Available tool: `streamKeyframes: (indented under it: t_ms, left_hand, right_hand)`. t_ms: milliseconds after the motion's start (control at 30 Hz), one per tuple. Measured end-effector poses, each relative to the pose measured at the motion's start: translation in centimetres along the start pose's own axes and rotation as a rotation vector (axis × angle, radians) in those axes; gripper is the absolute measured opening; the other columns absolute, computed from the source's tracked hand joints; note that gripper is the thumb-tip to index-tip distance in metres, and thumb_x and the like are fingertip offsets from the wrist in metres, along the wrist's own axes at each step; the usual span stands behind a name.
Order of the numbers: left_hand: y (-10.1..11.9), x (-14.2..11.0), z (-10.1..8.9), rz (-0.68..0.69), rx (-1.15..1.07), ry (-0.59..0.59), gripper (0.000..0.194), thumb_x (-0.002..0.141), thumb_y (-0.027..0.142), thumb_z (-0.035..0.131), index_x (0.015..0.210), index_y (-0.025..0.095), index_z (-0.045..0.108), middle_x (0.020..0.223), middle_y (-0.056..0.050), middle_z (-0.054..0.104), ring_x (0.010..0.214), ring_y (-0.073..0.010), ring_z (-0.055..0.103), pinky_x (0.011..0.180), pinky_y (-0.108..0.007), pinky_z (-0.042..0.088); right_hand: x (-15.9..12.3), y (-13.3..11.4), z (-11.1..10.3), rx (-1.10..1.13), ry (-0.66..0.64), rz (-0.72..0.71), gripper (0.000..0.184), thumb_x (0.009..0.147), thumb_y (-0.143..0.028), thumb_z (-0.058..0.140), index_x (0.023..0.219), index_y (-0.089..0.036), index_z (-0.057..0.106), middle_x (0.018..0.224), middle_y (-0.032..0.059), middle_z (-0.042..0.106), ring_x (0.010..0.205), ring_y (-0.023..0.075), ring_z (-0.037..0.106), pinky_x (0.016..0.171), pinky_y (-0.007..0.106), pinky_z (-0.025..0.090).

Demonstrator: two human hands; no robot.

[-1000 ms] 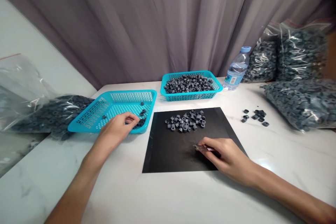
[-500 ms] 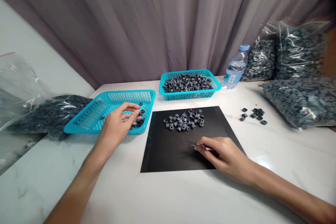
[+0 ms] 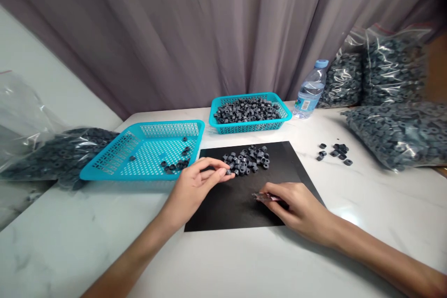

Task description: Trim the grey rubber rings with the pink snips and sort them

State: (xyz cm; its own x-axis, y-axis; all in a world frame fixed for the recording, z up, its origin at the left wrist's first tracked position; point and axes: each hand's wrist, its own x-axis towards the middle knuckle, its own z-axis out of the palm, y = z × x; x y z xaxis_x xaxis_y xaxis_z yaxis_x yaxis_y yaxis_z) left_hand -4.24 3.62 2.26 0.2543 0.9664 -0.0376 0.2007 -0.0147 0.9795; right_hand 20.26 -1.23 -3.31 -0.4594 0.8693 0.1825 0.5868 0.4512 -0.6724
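My left hand [image 3: 197,186] is at the left edge of a pile of small dark grey rings [image 3: 249,160], its thumb and index finger closed on one grey ring [image 3: 228,172]. The pile lies on a black mat [image 3: 223,209], towards its far side. Resting on the near right part of the mat, my right hand [image 3: 296,207] grips a thin, flat blade-like tool [image 3: 261,197] whose tip points left. Its exact kind is hard to make out. Left of the mat, a turquoise basket [image 3: 94,176] has several loose rings [image 3: 179,165] near its right end.
A second turquoise basket [image 3: 232,129], full of grey rings, stands behind the mat. Beside it is a water bottle [image 3: 309,93]. Bags of rings [image 3: 394,135] crowd the right side; another bag [image 3: 77,149] lies left. Several rings [image 3: 338,150] are scattered on the white table [image 3: 244,265].
My left hand has moved right, from over the left basket to the pile, and has closed on a ring. My right hand stays in place with the tool.
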Motion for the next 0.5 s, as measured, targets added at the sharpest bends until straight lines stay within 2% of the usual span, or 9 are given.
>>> streamKeyframes:
  t_ms: [167, 300, 400, 500]
  left_hand:
    - [-1.6, 0.3, 0.6, -0.137, -0.086, -0.045, 0.031, 0.081, 0.045, 0.079, 0.092, 0.019, 0.067, 0.089, -0.004, 0.076, 0.093, -0.0285, 0.079, 0.094, -0.037, 0.058]
    - [-2.2, 0.5, 1.2, -0.15, -0.103, -0.067, 0.035, 0.081, 0.047, 0.079, 0.089, 0.017, 0.064, 0.081, -0.007, 0.078, 0.081, -0.0261, 0.078, 0.082, -0.037, 0.061]
    - [-2.4, 0.5, 1.5, -0.172, -0.135, -0.083, 0.036, 0.082, 0.048, 0.077, 0.088, 0.016, 0.064, 0.083, -0.009, 0.078, 0.079, -0.0246, 0.077, 0.08, -0.037, 0.06]
    - [-2.1, 0.1, 1.7, -0.222, -0.208, -0.125, 0.032, 0.086, 0.046, 0.075, 0.087, 0.016, 0.064, 0.092, -0.011, 0.078, 0.086, -0.0239, 0.076, 0.086, -0.037, 0.058]
  right_hand:
    - [-0.1, 0.1, 0.1, -0.009, -0.005, 0.007, 0.019, 0.102, -0.021, 0.043, 0.086, -0.022, 0.053, 0.069, -0.0022, 0.057, 0.06, 0.013, 0.052, 0.06, 0.025, 0.033]
    - [-0.1, 0.1, 0.1, -0.011, 0.001, -0.004, 0.02, 0.102, -0.022, 0.042, 0.086, -0.022, 0.053, 0.069, -0.0017, 0.057, 0.06, 0.0134, 0.052, 0.06, 0.026, 0.033]
    - [-0.2, 0.1, 0.1, -0.008, 0.006, -0.007, 0.02, 0.102, -0.022, 0.042, 0.086, -0.021, 0.055, 0.069, -0.0015, 0.057, 0.06, 0.0133, 0.052, 0.06, 0.026, 0.034]
    - [-0.2, 0.0, 0.0, -0.007, 0.004, -0.001, 0.02, 0.102, -0.023, 0.043, 0.087, -0.022, 0.056, 0.068, -0.0016, 0.057, 0.059, 0.0131, 0.052, 0.059, 0.026, 0.035]
